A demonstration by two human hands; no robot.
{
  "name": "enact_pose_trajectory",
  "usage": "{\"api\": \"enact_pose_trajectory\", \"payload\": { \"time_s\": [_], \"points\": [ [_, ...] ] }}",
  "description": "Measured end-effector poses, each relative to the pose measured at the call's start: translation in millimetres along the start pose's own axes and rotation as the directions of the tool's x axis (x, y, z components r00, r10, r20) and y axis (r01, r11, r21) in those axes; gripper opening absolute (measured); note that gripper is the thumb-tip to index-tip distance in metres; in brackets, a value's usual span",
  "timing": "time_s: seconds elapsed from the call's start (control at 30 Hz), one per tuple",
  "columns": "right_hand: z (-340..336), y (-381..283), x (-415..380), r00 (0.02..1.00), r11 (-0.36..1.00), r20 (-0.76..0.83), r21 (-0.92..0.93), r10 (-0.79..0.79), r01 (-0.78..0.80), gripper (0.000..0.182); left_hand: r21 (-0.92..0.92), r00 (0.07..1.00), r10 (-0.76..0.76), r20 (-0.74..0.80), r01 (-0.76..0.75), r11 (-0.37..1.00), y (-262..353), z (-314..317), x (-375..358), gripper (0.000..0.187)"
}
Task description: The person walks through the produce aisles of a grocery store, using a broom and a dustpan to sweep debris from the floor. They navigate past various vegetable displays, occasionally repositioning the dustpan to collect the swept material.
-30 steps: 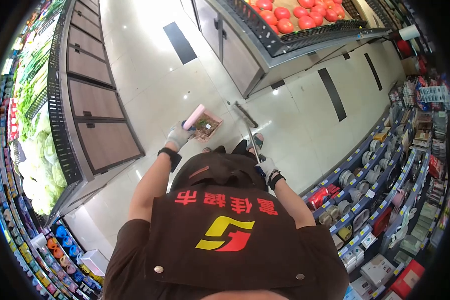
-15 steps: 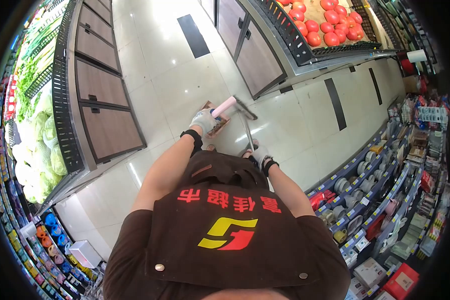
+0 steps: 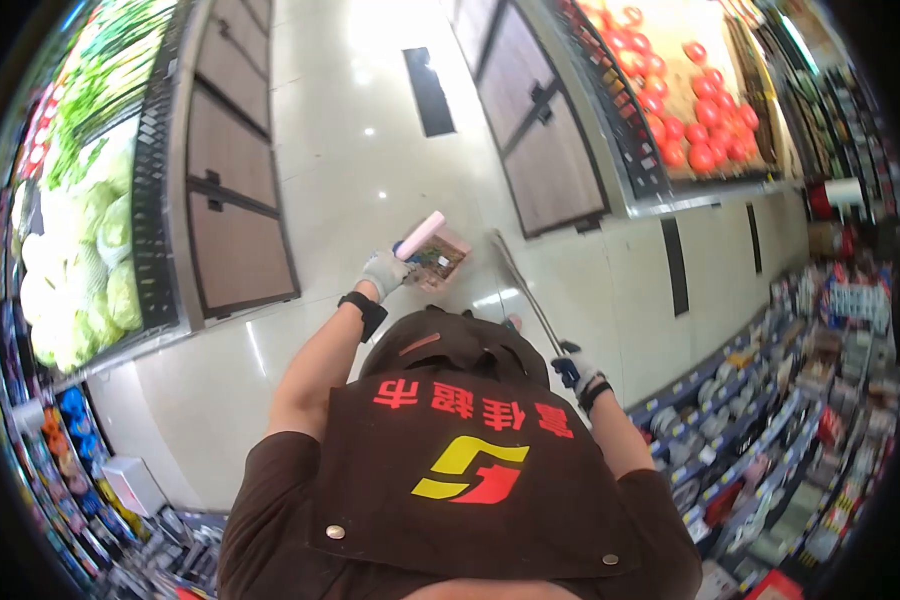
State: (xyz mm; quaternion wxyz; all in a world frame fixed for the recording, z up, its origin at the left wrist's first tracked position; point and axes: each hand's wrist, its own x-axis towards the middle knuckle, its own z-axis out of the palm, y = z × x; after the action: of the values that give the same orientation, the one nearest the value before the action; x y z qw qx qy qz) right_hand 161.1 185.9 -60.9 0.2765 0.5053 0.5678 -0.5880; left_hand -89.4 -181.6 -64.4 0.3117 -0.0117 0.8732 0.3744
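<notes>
My left hand (image 3: 385, 272), in a pale glove with a dark wristband, is closed around the pink handle (image 3: 422, 233) of a dustpan. Below that handle is the dustpan's pinkish pan (image 3: 454, 263), low over the floor, with dark debris and a small white scrap in it. My right hand (image 3: 578, 370), also gloved, grips the thin stick (image 3: 536, 301) of a broom. That stick slants forward and left to the floor, right of the pan. The broom's head is blurred at the far end, and its bristles are hard to make out.
Cabinets with vegetables (image 3: 100, 250) on top run along the left. A stand of tomatoes (image 3: 705, 115) rises at the front right, over a cabinet (image 3: 550, 150). Shelves of household goods (image 3: 740, 420) curve along the right. A white box (image 3: 135, 487) stands at the lower left.
My right hand has moved right and back, with the broom stick now slanting more. The dustpan has turned, showing more of its contents. My view has shifted slightly.
</notes>
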Motion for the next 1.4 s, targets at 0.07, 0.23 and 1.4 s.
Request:
{"api": "enact_pose_trajectory", "payload": {
  "time_s": [0.07,0.23,1.4],
  "points": [
    [0,-1,16,1.000,1.000,-0.021,0.020,-0.001,0.001,0.009,-0.001,0.991,0.080,-0.109,-0.080,0.997,-27,-16,5,0.039],
    [19,-19,55,0.960,0.959,0.011,0.041,0.280,-0.281,0.018,-0.244,0.968,0.064,-0.241,-0.124,0.962,-49,-70,13,0.034],
    [291,-457,273,0.989,-0.184,0.125,-0.973,0.078,0.137,0.040,-0.621,0.920,-0.168,-0.355,-0.098,0.778,62,-652,567,0.012]
  ]
}}
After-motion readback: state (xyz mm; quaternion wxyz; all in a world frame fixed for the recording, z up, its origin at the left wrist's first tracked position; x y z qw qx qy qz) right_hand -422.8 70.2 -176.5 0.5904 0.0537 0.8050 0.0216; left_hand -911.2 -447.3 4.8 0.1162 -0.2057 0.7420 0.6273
